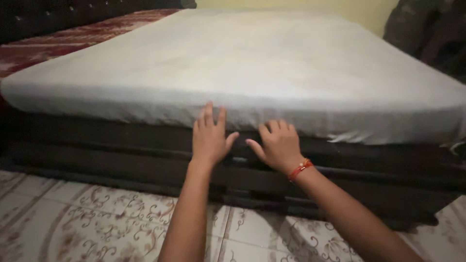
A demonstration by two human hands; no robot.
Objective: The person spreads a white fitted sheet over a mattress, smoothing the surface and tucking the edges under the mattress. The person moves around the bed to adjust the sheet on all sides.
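Both hands are pressing flat against the near edge of the bed, fingers spread and pointing toward twelve o'clock, gripping nothing. The left hand [209, 136] is lying with its fingertips on the lower hem of the pale grey sheet [272, 63], its palm over the dark bed frame [97, 140]. The right hand [277, 144], wearing a red thread bracelet [300, 170] at the wrist, is sitting just beside it at three o'clock, its fingers curling at the sheet's edge where cloth is meeting frame. The thumbs are nearly touching.

The sheet is covering the whole mattress, stretching away to twelve o'clock; its hem is hanging looser and rumpled toward three o'clock [349, 138]. A red patterned cover [63, 41] is lying at ten o'clock, and patterned floor tiles [97, 218] are showing at six o'clock.

Judging from this, tucking well is calling for flat fingers sliding the hem under the mattress evenly, working outward toward the slack side while keeping the top taut.
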